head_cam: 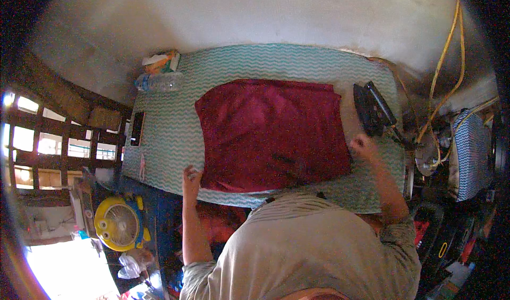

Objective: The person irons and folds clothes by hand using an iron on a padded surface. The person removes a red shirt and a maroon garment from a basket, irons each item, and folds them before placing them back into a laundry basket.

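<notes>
A maroon cloth or garment (271,132) lies spread out, lightly wrinkled, on a table covered with a green-and-white zigzag cloth (171,140). My left hand (192,178) is at its lower left edge with the fingers bent; whether they pinch the fabric is too blurred to tell. Just off the right edge, my right hand (363,145) has its fingers curled, and any grip is unclear. Above that hand a black clothes iron (372,108) rests at the table's right side, its handle slanting and its cord end towards me.
At the far left are a clear plastic bottle (159,81) and a dark phone (137,128). Yellow cable (442,73) hangs at the right, by a second zigzag-covered surface (472,156). A yellow fan (119,224) stands lower left. A pale wall (271,17) backs the table.
</notes>
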Demonstrator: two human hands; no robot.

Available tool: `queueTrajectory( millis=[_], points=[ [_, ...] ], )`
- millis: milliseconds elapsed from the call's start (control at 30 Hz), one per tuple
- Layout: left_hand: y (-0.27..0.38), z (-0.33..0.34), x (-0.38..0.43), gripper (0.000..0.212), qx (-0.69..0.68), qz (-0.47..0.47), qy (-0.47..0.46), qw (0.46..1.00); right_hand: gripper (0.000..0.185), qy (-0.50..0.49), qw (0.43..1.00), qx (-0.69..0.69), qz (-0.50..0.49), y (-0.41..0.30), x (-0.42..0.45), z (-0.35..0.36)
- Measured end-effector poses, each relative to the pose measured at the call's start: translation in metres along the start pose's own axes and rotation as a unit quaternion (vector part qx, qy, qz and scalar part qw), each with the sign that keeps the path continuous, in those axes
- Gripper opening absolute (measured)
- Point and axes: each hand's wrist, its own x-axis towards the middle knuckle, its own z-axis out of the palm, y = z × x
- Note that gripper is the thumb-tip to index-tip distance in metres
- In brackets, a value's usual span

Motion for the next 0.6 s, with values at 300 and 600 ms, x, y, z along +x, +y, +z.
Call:
queueTrajectory(
  millis=[300, 600],
  points=[
    [0.075, 0.060, 0.149, 0.041, 0.180, 0.073, -0.006, 0.981, 0.017, 0.198, 0.900, -0.270, -0.279, -0.081, 0.140, 0.021],
    [0.104, 0.059, 0.164, 0.029, -0.065, 0.074, -0.064, 0.993, 0.023, 0.139, 0.942, -0.222, -0.208, -0.085, 0.150, 0.008]
  ],
)
